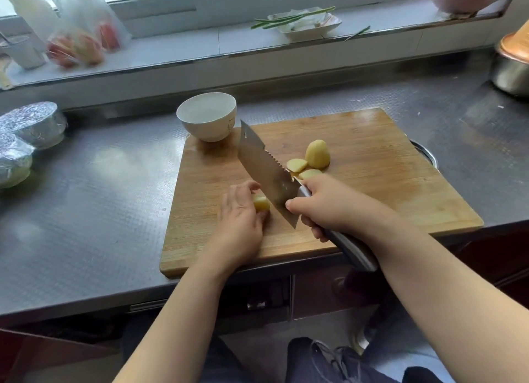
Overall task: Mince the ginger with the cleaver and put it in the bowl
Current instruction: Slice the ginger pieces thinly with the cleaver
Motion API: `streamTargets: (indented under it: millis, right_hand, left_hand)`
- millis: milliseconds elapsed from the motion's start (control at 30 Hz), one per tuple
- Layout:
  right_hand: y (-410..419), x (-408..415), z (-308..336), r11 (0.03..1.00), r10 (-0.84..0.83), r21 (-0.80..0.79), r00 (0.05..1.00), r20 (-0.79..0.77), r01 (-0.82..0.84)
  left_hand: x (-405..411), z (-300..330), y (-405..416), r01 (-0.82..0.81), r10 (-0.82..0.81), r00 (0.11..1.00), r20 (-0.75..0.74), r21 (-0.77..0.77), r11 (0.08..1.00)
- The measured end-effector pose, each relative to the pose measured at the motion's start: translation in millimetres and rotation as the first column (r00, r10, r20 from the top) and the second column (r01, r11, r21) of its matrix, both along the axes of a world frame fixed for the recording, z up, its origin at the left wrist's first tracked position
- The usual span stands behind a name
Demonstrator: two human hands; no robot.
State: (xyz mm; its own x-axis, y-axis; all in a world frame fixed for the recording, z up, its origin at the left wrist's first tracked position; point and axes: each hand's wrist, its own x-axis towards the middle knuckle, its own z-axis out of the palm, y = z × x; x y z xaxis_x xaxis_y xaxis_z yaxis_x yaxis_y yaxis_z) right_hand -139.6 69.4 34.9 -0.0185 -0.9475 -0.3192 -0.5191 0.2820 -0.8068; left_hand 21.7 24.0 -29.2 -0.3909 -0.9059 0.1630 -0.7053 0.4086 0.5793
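A wooden cutting board [357, 182] lies on the steel counter. My left hand [239, 219] holds a pale yellow ginger piece [261, 203] down on the board with curled fingers. My right hand [335, 206] grips the metal handle of the cleaver [266, 170], whose blade stands edge-down just right of that piece, tip pointing toward the bowl. A large ginger chunk [317, 154] and two slices [297, 165] lie behind the blade. The empty white bowl [207, 116] stands at the board's far left corner.
Foil-covered containers [31, 124] sit at the counter's left. A metal pot [512, 70] stands at the far right. On the windowsill are a plate with green stalks [309, 21] and a plastic bag of fruit [80, 44]. The board overhangs the counter's front edge.
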Motion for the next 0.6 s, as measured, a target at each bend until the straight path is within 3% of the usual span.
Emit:
streamTargets:
  millis: [167, 367, 500, 600]
  right_hand:
    - [4, -4, 4, 1.000, 0.005, -0.001, 0.999, 0.034, -0.005]
    - [11, -24, 13, 0.994, -0.077, -0.075, 0.992, 0.103, 0.085]
    - [12, -37, 12, 0.983, -0.134, -0.110, 0.983, 0.121, 0.148]
    - [14, -43, 10, 0.980, -0.150, -0.108, 0.979, 0.141, 0.165]
  left_hand:
    - [5, 9, -5, 0.048, -0.059, 0.984, 0.166, 0.069, 0.996]
    - [13, 30, -20, -0.070, 0.064, 0.998, 0.029, 0.280, 0.957]
    - [14, 31, -32, -0.182, 0.128, 0.959, 0.252, 0.207, 0.961]
    - [16, 32, -39, -0.202, 0.140, 0.952, 0.271, 0.216, 0.955]
